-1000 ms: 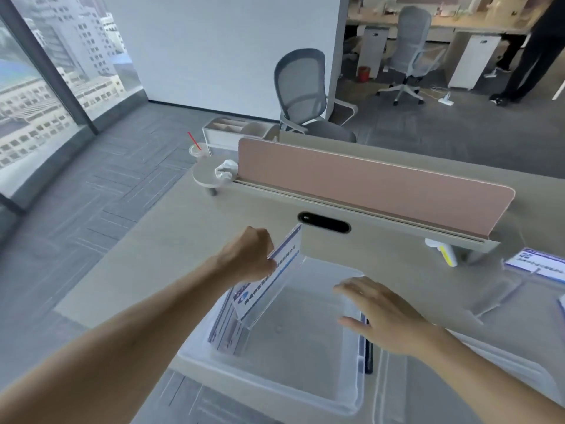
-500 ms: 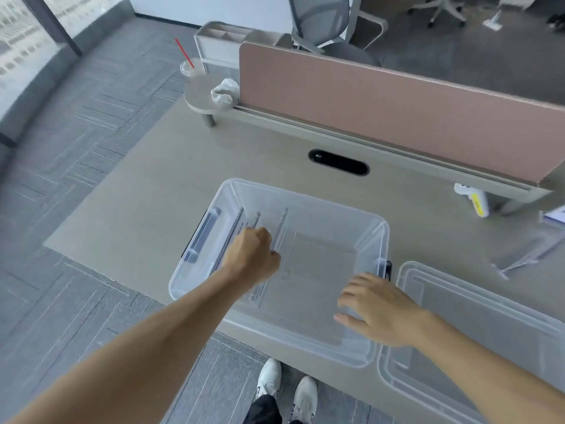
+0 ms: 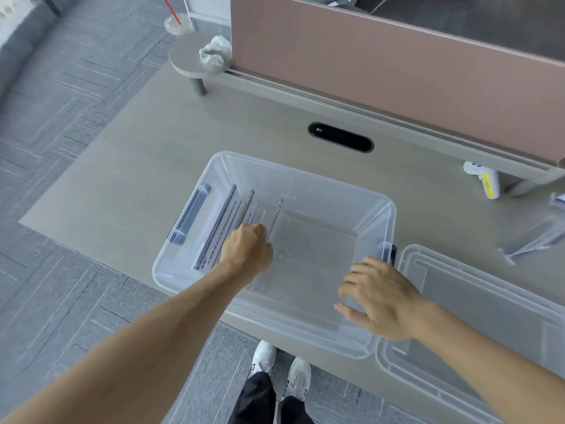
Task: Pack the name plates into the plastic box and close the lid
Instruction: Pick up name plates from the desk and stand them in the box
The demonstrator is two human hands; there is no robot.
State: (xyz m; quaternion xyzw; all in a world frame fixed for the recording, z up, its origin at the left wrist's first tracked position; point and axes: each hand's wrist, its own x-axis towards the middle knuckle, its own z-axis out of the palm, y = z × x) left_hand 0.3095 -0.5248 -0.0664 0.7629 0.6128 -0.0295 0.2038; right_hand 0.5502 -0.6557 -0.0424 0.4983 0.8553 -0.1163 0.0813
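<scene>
A clear plastic box (image 3: 308,179) stands on the desk in front of me. Several acrylic name plates (image 3: 227,221) stand on edge along its left wall. My left hand (image 3: 247,250) is inside the box, fingers closed on the rightmost upright name plate (image 3: 276,217). My right hand (image 3: 382,296) hovers over the box's right side, fingers spread, holding nothing. The clear lid (image 3: 477,304) lies flat on the desk to the right of the box. More name plates (image 3: 535,240) lie on the desk at the far right.
A pink divider panel (image 3: 397,71) runs along the back of the desk, with a cable slot (image 3: 341,137) below it. A white and yellow device (image 3: 486,182) lies at the right. A round side shelf (image 3: 189,56) holds crumpled paper and a cup. My shoes (image 3: 281,365) show below.
The camera tilted down from the room to the box. My left hand lowered the name plate into the box beside the others. My right hand stayed over the box's right side.
</scene>
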